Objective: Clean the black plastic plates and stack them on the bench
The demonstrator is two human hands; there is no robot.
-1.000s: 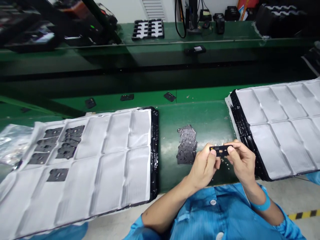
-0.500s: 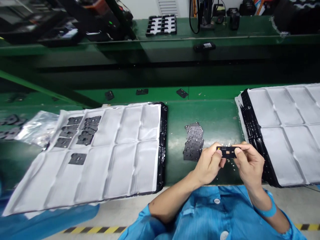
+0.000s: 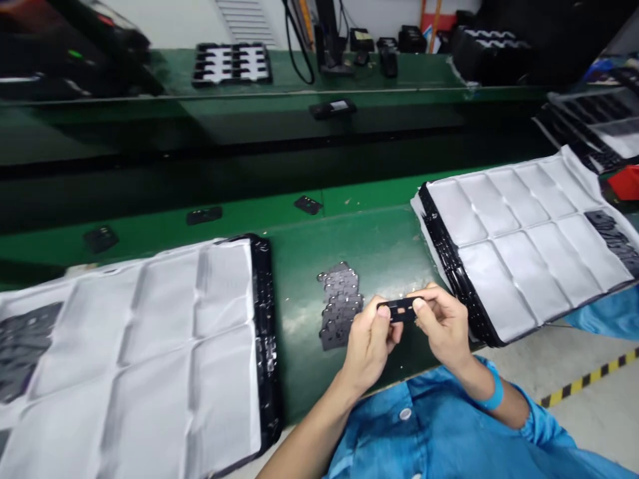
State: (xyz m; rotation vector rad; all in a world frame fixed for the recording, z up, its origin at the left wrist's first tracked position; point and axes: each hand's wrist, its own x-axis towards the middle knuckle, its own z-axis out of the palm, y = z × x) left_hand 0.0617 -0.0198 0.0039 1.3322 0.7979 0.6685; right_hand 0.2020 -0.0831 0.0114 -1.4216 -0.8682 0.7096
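Both hands hold one small flat black part [image 3: 399,309] between them, just above the green bench [image 3: 389,246] near its front edge. My left hand [image 3: 368,342] pinches its left end and my right hand [image 3: 443,324] pinches its right end. A row of overlapping black parts [image 3: 338,306] of the same kind lies on the bench just left of my left hand. A blue band sits on my right wrist.
A black tray stack under white sheeting [image 3: 519,246] stands to the right, with dark parts [image 3: 614,239] at its far end. Another white-covered tray [image 3: 150,352] lies to the left. Loose black parts [image 3: 307,204] lie further back. Beyond runs a dark conveyor [image 3: 249,146] and a back bench.
The view has swung to the right, so the left tray slid out of frame and the right tray's far end came in. Both hands keep hold of the same black part.
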